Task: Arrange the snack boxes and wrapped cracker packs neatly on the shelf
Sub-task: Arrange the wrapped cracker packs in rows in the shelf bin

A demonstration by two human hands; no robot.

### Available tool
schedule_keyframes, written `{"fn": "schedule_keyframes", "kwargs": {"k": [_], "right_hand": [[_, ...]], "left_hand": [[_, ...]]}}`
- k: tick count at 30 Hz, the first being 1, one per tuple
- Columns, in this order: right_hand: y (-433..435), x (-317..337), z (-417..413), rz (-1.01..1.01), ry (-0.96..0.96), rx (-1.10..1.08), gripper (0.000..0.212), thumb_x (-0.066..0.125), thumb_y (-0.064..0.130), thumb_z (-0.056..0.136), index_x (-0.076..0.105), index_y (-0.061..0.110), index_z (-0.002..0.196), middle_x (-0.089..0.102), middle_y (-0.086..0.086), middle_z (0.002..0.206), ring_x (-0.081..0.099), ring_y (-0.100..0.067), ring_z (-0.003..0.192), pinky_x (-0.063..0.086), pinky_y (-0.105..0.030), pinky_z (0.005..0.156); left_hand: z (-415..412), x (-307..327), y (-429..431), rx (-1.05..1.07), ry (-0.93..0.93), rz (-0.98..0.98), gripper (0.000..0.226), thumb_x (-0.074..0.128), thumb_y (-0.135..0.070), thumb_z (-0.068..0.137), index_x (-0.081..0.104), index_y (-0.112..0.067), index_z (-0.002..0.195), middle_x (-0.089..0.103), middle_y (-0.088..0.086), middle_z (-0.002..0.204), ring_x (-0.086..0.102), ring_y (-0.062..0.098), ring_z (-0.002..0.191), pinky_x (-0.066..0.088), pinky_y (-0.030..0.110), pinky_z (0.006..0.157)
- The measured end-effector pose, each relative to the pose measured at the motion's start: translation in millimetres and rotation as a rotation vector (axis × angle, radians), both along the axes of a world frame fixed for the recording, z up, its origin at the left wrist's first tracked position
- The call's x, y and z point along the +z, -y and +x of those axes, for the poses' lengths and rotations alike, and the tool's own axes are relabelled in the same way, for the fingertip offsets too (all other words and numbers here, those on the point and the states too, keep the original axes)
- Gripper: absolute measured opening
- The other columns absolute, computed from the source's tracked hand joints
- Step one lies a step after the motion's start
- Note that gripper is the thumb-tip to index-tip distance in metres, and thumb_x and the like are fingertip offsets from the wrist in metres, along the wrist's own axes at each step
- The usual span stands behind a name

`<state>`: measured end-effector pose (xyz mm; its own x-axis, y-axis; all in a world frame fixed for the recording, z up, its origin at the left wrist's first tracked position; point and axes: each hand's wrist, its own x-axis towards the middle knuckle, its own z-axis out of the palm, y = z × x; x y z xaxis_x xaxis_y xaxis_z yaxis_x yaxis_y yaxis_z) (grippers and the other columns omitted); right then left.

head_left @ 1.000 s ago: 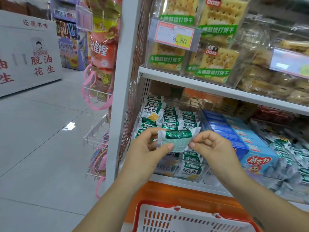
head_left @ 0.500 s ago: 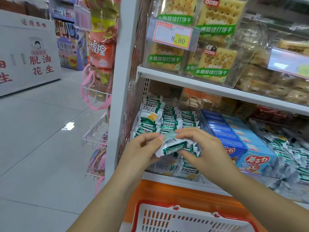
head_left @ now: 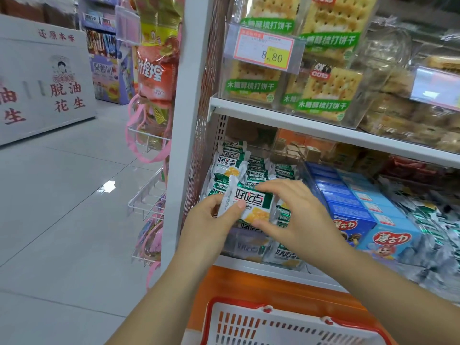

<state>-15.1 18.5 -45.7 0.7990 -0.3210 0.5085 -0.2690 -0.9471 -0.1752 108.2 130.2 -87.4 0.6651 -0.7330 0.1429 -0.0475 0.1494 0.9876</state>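
A green-and-white cracker pack (head_left: pixel 249 202) is held face-up in front of the lower shelf (head_left: pixel 273 270), just above the clear bin (head_left: pixel 239 245) at the shelf's left end. Its left end is pinched by the left hand (head_left: pixel 206 220), with the thumb laid on the printed face and the fingers behind. Its right end is held by the right hand (head_left: pixel 296 215), fingers curled over the top edge and thumb under the lower corner. Both grips are closed on this one pack.

The bin is filled with like packs (head_left: pixel 231 160), stood in rows towards the back and lying flatter at the front. At 3 o'clock from the held pack, blue snack boxes (head_left: pixel 348 210) are lined up in two columns behind a clear divider. Further towards 3 o'clock, silver-green wrapped packs (head_left: pixel 435 215) are heaped loosely; that edge is blurred, so they may be of another kind.

At 12 o'clock, on the upper shelf (head_left: pixel 298 123), a clear tub (head_left: pixel 353 118) is stacked with soda cracker packs (head_left: pixel 331 85) and fronted by a price tag (head_left: pixel 265 52). At 6 o'clock the rim of a red-and-white basket (head_left: pixel 249 303) is seen; its contents cannot be made out.
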Motion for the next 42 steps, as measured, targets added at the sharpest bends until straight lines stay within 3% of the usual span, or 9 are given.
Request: {"fn": "schedule_keyframes", "kwargs": {"k": [2, 5, 8, 13, 19, 28, 34, 38, 42], "right_hand": [[2, -4, 5, -0.054, 0.023, 0.009, 0.051, 0.078, 0.036, 0.074, 0.06, 0.024, 0.12, 0.059, 0.014, 0.114, 0.046, -0.005, 0.11, 0.035, -0.023, 0.092], [7, -4, 17, -0.005, 0.046, 0.009, 0.049, 0.077, 0.035, 0.076, 0.06, 0.023, 0.12, 0.057, 0.017, 0.11, 0.045, -0.004, 0.108, 0.035, -0.023, 0.091], [18, -3, 37, 0.114, 0.056, -0.032, 0.049, 0.072, 0.036, 0.079, 0.056, 0.025, 0.124, 0.048, 0.019, 0.107, 0.038, 0.002, 0.104, 0.03, -0.017, 0.085], [45, -9, 79, 0.193, 0.0, -0.083, 0.049, 0.069, 0.038, 0.083, 0.049, 0.031, 0.128, 0.056, 0.002, 0.119, 0.047, -0.015, 0.112, 0.043, -0.035, 0.091], [64, -15, 113, 0.008, -0.083, -0.121, 0.047, 0.067, 0.037, 0.085, 0.053, 0.03, 0.129, 0.058, 0.002, 0.128, 0.043, -0.022, 0.122, 0.034, -0.037, 0.098], [72, -11, 97, -0.023, -0.178, -0.091, 0.06, 0.058, 0.048, 0.087, 0.039, 0.033, 0.142, 0.045, 0.004, 0.141, 0.034, -0.019, 0.129, 0.028, -0.038, 0.107], [103, -2, 41, 0.087, -0.185, -0.176, 0.045, 0.063, 0.036, 0.088, 0.055, 0.027, 0.131, 0.056, -0.001, 0.133, 0.048, -0.022, 0.124, 0.038, -0.039, 0.103], [122, -5, 14, 0.029, -0.376, -0.297, 0.061, 0.068, 0.036, 0.085, 0.044, 0.026, 0.14, 0.051, -0.004, 0.139, 0.057, -0.022, 0.113, 0.043, -0.033, 0.094], [128, -8, 16, -0.086, -0.578, -0.361, 0.066, 0.063, 0.042, 0.087, 0.035, 0.025, 0.145, 0.051, -0.003, 0.14, 0.055, -0.024, 0.118, 0.039, -0.035, 0.097]], "left_hand": [[1, -1, 1, 0.013, -0.011, 0.007, 0.014, 0.065, -0.033, 0.087, 0.07, -0.025, 0.098, 0.074, -0.007, 0.093, 0.069, 0.015, 0.092, 0.051, 0.048, 0.091], [6, 0, 0, 0.03, -0.037, -0.003, 0.012, 0.064, -0.029, 0.088, 0.07, -0.028, 0.099, 0.074, -0.008, 0.094, 0.068, 0.013, 0.094, 0.052, 0.043, 0.092], [13, 2, -1, 0.131, -0.033, -0.029, 0.016, 0.061, -0.023, 0.091, 0.065, -0.032, 0.104, 0.069, -0.012, 0.1, 0.063, 0.004, 0.097, 0.05, 0.025, 0.085], [25, 4, -6, 0.3, 0.003, 0.0, 0.017, 0.058, -0.018, 0.092, 0.061, -0.031, 0.103, 0.063, -0.017, 0.099, 0.057, -0.005, 0.092, 0.043, 0.008, 0.075], [31, -3, -3, 0.248, 0.013, 0.146, 0.033, 0.056, -0.019, 0.094, 0.056, -0.025, 0.127, 0.057, -0.005, 0.126, 0.05, 0.01, 0.117, 0.04, 0.03, 0.101], [30, -3, -1, 0.194, 0.035, 0.17, 0.033, 0.056, -0.021, 0.094, 0.054, -0.026, 0.127, 0.053, -0.005, 0.133, 0.047, 0.007, 0.117, 0.037, 0.026, 0.093], [30, -4, -1, 0.204, 0.067, 0.2, 0.033, 0.056, -0.023, 0.094, 0.055, -0.029, 0.126, 0.053, -0.007, 0.132, 0.046, 0.007, 0.114, 0.038, 0.027, 0.091], [27, -4, 2, 0.221, 0.064, 0.195, 0.032, 0.055, -0.021, 0.095, 0.056, -0.028, 0.126, 0.051, -0.005, 0.137, 0.044, 0.012, 0.128, 0.033, 0.023, 0.093], [25, -3, 4, 0.229, 0.06, 0.197, 0.032, 0.056, -0.02, 0.095, 0.056, -0.028, 0.125, 0.052, -0.004, 0.135, 0.046, 0.01, 0.122, 0.032, 0.022, 0.091]]}}
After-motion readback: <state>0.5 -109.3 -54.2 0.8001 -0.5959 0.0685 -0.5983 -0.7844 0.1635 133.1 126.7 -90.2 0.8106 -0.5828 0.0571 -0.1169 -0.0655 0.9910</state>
